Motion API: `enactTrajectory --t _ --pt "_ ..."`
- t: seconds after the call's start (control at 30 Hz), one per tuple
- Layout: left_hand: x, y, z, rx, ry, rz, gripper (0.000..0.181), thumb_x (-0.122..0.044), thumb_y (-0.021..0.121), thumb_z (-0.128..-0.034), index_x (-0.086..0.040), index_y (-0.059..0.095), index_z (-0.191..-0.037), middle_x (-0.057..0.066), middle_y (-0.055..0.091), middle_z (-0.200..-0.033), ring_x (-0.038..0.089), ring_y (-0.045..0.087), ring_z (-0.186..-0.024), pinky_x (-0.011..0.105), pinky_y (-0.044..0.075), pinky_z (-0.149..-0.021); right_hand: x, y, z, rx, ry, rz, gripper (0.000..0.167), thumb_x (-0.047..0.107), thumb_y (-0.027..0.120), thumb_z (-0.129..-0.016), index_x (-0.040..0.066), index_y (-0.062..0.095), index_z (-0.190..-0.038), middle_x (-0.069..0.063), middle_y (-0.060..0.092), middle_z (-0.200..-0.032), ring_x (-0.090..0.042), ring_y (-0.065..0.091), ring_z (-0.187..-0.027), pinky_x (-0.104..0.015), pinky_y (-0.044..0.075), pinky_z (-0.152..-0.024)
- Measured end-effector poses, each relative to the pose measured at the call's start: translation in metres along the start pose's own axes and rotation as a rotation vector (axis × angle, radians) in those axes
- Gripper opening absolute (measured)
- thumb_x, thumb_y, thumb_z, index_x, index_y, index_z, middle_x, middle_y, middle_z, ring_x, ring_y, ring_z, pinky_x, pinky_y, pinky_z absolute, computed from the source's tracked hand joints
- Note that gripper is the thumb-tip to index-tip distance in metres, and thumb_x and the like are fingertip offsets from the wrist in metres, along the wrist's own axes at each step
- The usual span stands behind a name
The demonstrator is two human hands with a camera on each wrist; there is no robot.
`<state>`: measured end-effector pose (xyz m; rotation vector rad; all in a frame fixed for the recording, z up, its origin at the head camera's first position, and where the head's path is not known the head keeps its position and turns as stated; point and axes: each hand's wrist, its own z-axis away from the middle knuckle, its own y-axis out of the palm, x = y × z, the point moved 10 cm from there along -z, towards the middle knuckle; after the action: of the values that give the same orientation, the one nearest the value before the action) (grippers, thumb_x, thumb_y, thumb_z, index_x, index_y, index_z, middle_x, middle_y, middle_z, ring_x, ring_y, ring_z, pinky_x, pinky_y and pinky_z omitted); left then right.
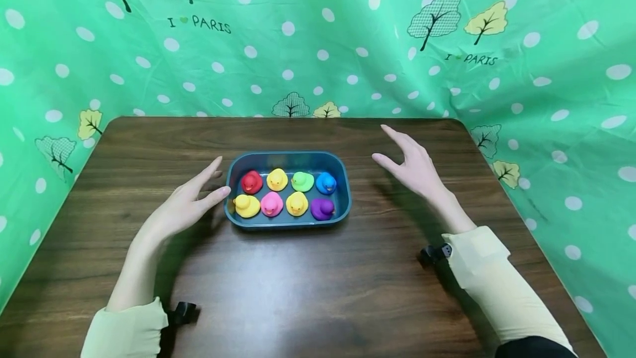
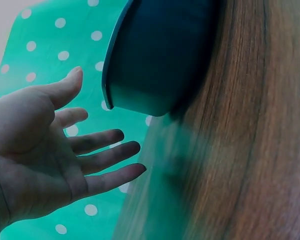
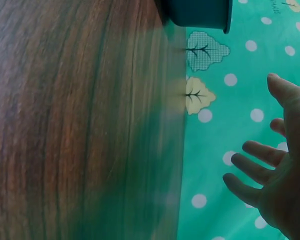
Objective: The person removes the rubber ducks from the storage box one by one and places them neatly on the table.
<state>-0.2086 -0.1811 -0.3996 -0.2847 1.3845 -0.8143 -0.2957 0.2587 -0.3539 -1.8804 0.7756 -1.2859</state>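
A dark blue rounded tray (image 1: 288, 225) stands on the table with several small rubber ducks in two rows. The back row has a red duck (image 1: 252, 182), a yellow duck (image 1: 277, 180), a green duck (image 1: 302, 182) and a blue duck (image 1: 326, 183). In front are a pink duck (image 1: 271, 204), a purple duck (image 1: 322, 209) and two more yellow ones. My left hand (image 1: 186, 206) hovers beside the tray's left end, fingers extended and holding nothing; the left wrist view shows a gap to the tray wall. Farther off to the right, my right hand (image 1: 414, 167) is raised, empty, fingers spread.
The dark wooden table (image 1: 308, 303) runs up to a green polka-dot cloth (image 1: 308, 32) with printed trees, which hangs behind it and along both sides. Black wrist devices, one on the left (image 1: 184, 312) and one on the right (image 1: 434, 254), sit at the pale sleeves.
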Motion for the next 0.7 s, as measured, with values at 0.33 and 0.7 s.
enactTrajectory --t 0.33,0.7 --pt "0.005 0.009 -0.001 0.043 -0.014 -0.017 0.085 -0.057 0.053 -0.1027 -0.032 0.004 -0.167 0.018 0.032 -0.168 0.042 0.035 -0.152 0.070 0.035 -0.115 0.013 0.003 -0.004 -0.025 -0.040 -0.025 0.071 0.046 0.073 -0.094 0.036 0.042 -0.157 -0.007 0.054 -0.155 -0.028 0.049 -0.145 -0.056 0.040 -0.117" --pt "0.005 0.012 -0.002 0.066 0.003 -0.023 0.083 -0.053 0.055 -0.1036 -0.033 0.004 -0.167 0.020 0.036 -0.165 0.043 0.038 -0.150 0.071 0.037 -0.113 0.028 0.006 -0.003 -0.029 -0.068 -0.064 0.070 0.042 0.075 -0.094 0.038 0.043 -0.156 -0.006 0.059 -0.149 -0.026 0.053 -0.141 -0.055 0.043 -0.114"
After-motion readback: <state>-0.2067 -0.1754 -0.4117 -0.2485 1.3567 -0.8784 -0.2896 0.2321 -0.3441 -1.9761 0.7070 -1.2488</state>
